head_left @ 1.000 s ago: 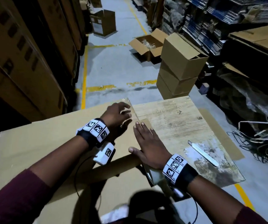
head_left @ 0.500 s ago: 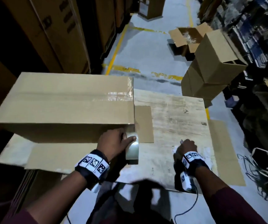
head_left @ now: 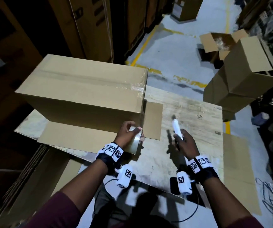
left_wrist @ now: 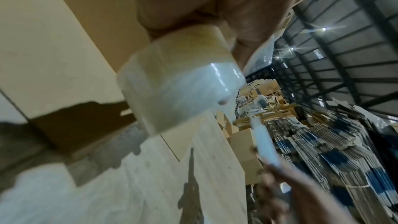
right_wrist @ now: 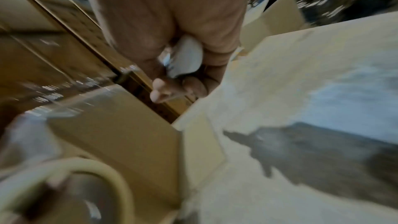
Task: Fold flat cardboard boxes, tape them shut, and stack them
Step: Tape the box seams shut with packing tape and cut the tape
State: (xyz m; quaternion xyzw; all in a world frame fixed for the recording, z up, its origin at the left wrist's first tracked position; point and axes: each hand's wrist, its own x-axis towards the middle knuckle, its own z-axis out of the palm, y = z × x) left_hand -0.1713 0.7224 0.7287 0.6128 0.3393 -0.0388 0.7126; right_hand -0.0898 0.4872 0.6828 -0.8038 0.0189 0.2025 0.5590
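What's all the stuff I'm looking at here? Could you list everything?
Taped box: one, brown, on the table's left half, clear tape along its top seam.
Tape roll: one, clear, at the box's near right corner.
Cutter: one, white, above the table.
Table: one, pale worn wood.
Stacked boxes: at least two, brown, on the floor beyond the table's right side.
Open box: one, brown, on the floor farther back.
Left hand: holds the tape roll.
Right hand: grips the cutter.
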